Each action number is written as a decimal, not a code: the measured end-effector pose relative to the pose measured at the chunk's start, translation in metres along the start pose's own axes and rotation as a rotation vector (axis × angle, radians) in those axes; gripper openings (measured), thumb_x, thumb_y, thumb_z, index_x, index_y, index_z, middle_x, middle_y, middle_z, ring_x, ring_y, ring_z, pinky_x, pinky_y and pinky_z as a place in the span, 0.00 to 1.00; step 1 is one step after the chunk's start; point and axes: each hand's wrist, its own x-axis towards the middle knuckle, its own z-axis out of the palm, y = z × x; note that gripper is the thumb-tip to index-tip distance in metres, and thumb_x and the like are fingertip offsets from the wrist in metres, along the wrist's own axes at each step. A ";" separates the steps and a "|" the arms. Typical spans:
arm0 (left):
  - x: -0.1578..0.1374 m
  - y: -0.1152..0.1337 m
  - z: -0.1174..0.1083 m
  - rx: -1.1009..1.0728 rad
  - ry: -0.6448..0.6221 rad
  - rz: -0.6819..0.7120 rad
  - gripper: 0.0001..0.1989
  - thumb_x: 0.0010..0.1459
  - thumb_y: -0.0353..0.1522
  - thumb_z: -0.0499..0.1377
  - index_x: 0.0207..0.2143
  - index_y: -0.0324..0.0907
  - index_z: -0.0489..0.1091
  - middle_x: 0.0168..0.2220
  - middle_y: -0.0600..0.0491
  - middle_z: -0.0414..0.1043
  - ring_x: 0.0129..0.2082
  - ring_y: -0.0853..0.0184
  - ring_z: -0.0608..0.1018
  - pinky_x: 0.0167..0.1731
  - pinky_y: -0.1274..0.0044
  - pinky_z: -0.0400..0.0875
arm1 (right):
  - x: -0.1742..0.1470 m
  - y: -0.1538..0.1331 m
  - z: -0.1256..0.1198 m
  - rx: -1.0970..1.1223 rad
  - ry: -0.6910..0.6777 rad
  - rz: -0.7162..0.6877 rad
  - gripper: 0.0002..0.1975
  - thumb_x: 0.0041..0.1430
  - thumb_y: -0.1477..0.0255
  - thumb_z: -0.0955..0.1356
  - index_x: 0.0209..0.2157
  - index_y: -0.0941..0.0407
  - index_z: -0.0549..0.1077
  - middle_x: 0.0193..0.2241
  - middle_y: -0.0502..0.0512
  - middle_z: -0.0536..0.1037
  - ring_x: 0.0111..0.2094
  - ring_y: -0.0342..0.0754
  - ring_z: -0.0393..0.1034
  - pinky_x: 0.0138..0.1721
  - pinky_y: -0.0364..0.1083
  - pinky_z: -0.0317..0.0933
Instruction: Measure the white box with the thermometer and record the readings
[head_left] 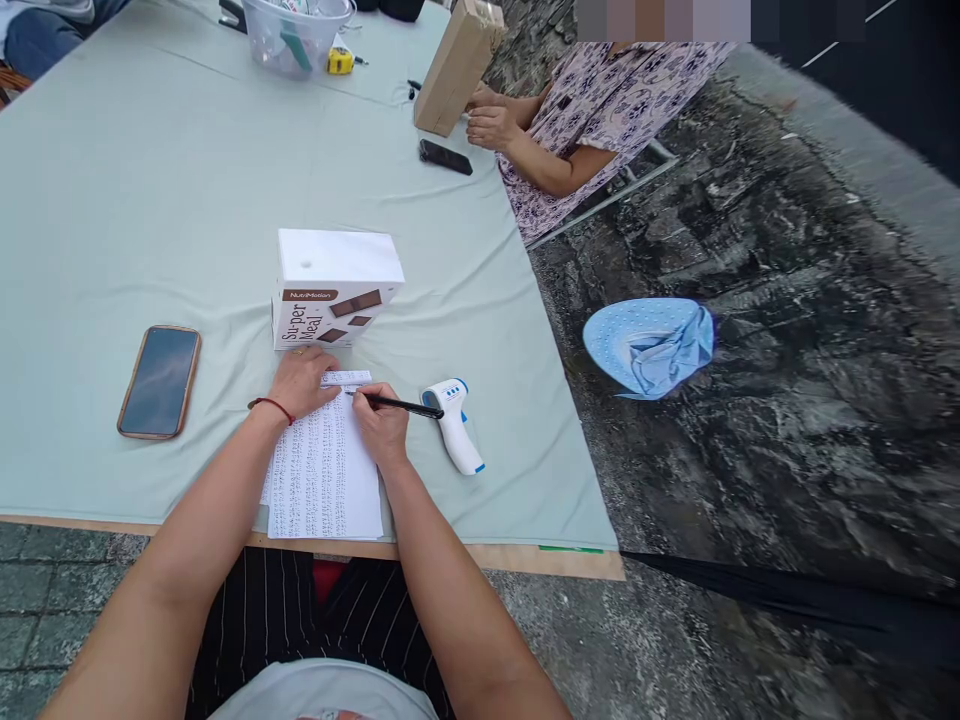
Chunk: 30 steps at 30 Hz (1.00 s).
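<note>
A sheet of paper (pixel 326 490) with dense handwritten columns lies at the table's near edge. On its upper part, my right hand (pixel 381 430) grips a black pen (pixel 401 404), its tip touching or close to the writing. My left hand (pixel 300 382) lies flat on the upper left of the paper, fingers spread, beside a narrow written strip (pixel 346 378) at the top. Just beyond it stands a white and brown "Super Meal" box (pixel 337 290). A white and blue infrared thermometer (pixel 456 428) lies right of my right hand.
A smartphone (pixel 159 382) lies to the left. Farther off are a clear plastic tub (pixel 296 40), a yellow tape measure (pixel 340 61), a dark phone (pixel 445 157) and a tall cardboard box (pixel 454 75) by another person's hands (pixel 491 122). A blue hat (pixel 651 345) is right of the table.
</note>
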 end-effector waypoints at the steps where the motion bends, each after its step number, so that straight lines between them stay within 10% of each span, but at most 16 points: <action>1: 0.000 0.000 0.000 -0.001 0.000 0.001 0.09 0.53 0.33 0.62 0.38 0.43 0.75 0.42 0.47 0.75 0.47 0.54 0.75 0.51 0.61 0.68 | 0.000 0.000 0.000 -0.005 -0.002 -0.003 0.06 0.46 0.65 0.65 0.24 0.53 0.69 0.22 0.46 0.70 0.26 0.44 0.63 0.32 0.45 0.61; 30: 0.001 0.001 0.000 0.002 -0.013 -0.007 0.10 0.53 0.33 0.62 0.39 0.42 0.75 0.42 0.47 0.76 0.46 0.54 0.75 0.51 0.61 0.67 | 0.001 -0.003 -0.001 -0.020 0.005 -0.002 0.06 0.45 0.66 0.65 0.24 0.53 0.68 0.21 0.46 0.70 0.26 0.44 0.62 0.32 0.45 0.60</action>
